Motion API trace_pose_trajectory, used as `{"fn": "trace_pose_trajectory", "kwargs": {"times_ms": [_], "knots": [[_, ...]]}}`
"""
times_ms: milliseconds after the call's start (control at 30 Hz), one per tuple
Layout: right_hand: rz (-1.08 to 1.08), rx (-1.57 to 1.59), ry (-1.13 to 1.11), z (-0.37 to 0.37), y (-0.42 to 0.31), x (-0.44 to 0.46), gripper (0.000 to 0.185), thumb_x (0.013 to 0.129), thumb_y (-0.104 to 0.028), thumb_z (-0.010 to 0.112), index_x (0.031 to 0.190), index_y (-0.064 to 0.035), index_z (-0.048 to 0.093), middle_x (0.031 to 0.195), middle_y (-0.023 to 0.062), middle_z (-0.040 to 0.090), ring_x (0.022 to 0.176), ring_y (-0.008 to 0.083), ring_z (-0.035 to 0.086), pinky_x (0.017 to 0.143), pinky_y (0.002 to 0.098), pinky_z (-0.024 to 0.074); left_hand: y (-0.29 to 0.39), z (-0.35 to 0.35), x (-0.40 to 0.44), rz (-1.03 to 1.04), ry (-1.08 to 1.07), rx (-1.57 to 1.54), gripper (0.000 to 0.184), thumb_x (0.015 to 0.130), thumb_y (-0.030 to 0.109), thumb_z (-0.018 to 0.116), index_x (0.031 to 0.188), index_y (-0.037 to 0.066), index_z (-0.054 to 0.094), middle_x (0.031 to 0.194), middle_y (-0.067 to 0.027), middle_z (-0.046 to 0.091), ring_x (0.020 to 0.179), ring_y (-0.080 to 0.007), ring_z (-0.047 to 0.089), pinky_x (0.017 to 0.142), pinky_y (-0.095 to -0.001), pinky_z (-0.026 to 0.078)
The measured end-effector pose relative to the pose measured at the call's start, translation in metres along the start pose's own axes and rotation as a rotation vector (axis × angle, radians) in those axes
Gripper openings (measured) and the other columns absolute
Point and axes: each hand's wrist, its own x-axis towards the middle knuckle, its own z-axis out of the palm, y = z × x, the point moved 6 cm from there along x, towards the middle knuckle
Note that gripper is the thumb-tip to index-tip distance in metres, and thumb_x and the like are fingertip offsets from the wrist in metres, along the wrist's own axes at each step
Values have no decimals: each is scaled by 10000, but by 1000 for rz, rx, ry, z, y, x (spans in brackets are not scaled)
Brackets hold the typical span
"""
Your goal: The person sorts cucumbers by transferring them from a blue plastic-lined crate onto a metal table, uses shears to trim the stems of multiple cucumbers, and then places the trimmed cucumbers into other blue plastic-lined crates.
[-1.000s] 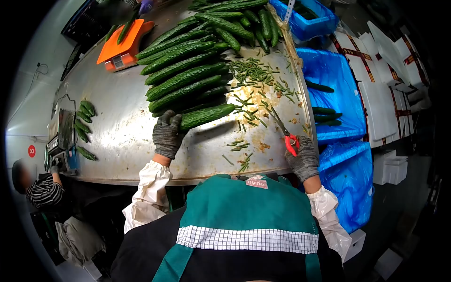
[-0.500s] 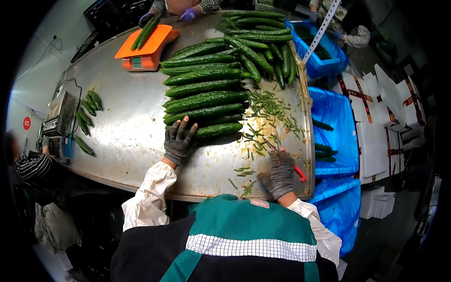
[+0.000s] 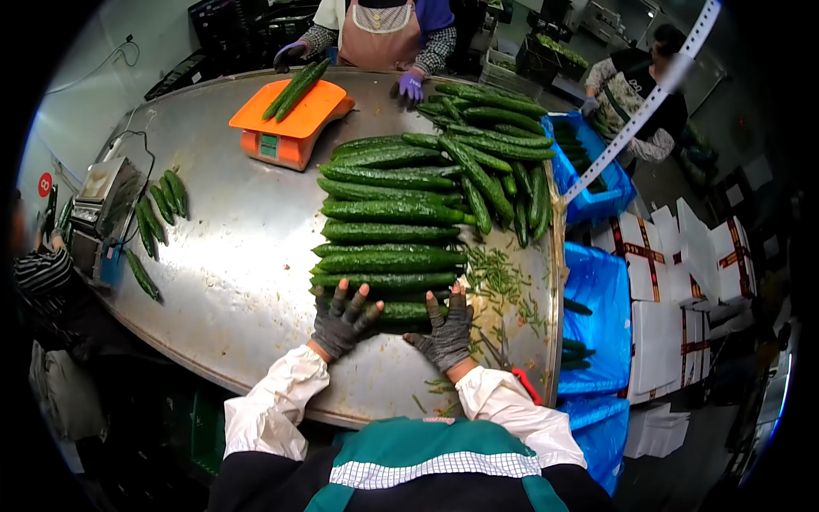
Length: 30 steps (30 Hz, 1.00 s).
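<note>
A row of long green cucumbers (image 3: pixel 388 258) lies side by side on the metal table. My left hand (image 3: pixel 341 326), in a grey glove with bare fingertips, rests with spread fingers at the left end of the nearest cucumber (image 3: pixel 403 312). At that cucumber's right end, my right hand (image 3: pixel 445 337) lies with its fingers apart, gloved the same way. Both hands touch the row without gripping around it. Scissors with a red handle (image 3: pixel 526 386) lie on the table to the right of my right hand.
Small green trimmings (image 3: pixel 503 277) litter the right side. Behind the row is a heaped cucumber pile (image 3: pixel 503 141). An orange scale (image 3: pixel 290 128) bears cucumbers, with a co-worker (image 3: pixel 381 34) beyond. Blue-lined crates (image 3: pixel 597 294) and white boxes (image 3: pixel 653 341) stand right of the table.
My right hand has left the scissors and moved left to the nearest cucumber. My left hand stays at the row. The co-worker's hands have moved apart, away from the scale's cucumbers. My view has shifted.
</note>
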Motion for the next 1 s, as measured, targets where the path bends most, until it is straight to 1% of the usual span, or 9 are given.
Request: {"fn": "trace_pose_trajectory", "kwargs": {"times_ms": [33, 100, 133, 300, 500, 567, 600, 767, 1000], "knots": [[3, 31, 4, 1, 0, 3, 921, 605, -645, 589, 1367, -317, 190, 1403, 235, 54, 1294, 404, 81, 944, 603, 132, -1, 1, 0, -7, -9, -5, 605, 701, 466, 601, 1229, 241, 412, 1397, -105, 238, 1305, -371, 139, 1000, -603, 29], [-7, 15, -4, 3, 0, 3, 919, 599, -636, 604, 1363, -319, 203, 1404, 228, 42, 1296, 396, 85, 934, 603, 163, -2, 2, 0, -16, -27, -1, 538, 730, 406, 586, 1219, 261, 416, 1398, -96, 236, 1305, -367, 143, 998, -608, 43], [1, 10, -22, 3, 0, 4, 916, 591, -634, 612, 1357, -323, 218, 1407, 224, 21, 1295, 392, 90, 922, 612, 177, -3, 3, -1, -29, -45, -20, 487, 756, 342, 568, 1214, 275, 416, 1397, -87, 235, 1305, -363, 147, 997, -612, 52], [17, 47, -11, 5, 1, 8, 865, 617, -635, 585, 1347, -320, 245, 1406, 236, 39, 1286, 389, 126, 910, 619, 187, -7, 7, 1, -26, -55, -24, 483, 761, 323, 566, 1217, 280, 413, 1392, -82, 242, 1301, -362, 158, 999, -615, 56], [1, 56, 41, 10, -1, 18, 859, 622, -627, 586, 1346, -305, 253, 1398, 255, 46, 1276, 393, 155, 889, 621, 207, -18, 12, 7, -16, -36, -16, 490, 743, 378, 580, 1197, 284, 424, 1394, -80, 240, 1301, -364, 154, 1000, -613, 60], [-3, 68, 51, 12, -3, 25, 865, 619, -614, 599, 1347, -301, 253, 1394, 259, 51, 1272, 398, 162, 883, 623, 211, -25, 18, 7, -14, -75, -30, 541, 743, 435, 554, 1241, 296, 393, 1409, -71, 209, 1309, -358, 126, 992, -622, 40], [0, 69, 59, 14, -3, 28, 868, 616, -602, 610, 1347, -300, 252, 1389, 259, 56, 1268, 405, 167, 884, 627, 208, -29, 20, 8, -12, -73, -27, 541, 743, 435, 554, 1241, 296, 393, 1409, -71, 209, 1309, -358, 126, 992, -622, 40], [7, 74, 65, 17, -8, 40, 877, 610, -583, 630, 1347, -300, 247, 1375, 256, 72, 1258, 420, 175, 891, 638, 195, -43, 27, 13, -6, -55, -48, 616, 698, 533, 558, 1242, 300, 392, 1403, -72, 224, 1308, -358, 130, 993, -621, 40], [38, 52, 41, 21, -8, 54, 882, 615, -579, 632, 1350, -306, 229, 1379, 241, 65, 1274, 403, 148, 894, 644, 183, -54, 37, 18, 18, -50, -16, 595, 697, 520, 558, 1231, 304, 409, 1402, -75, 227, 1306, -360, 136, 994, -619, 38]]}}
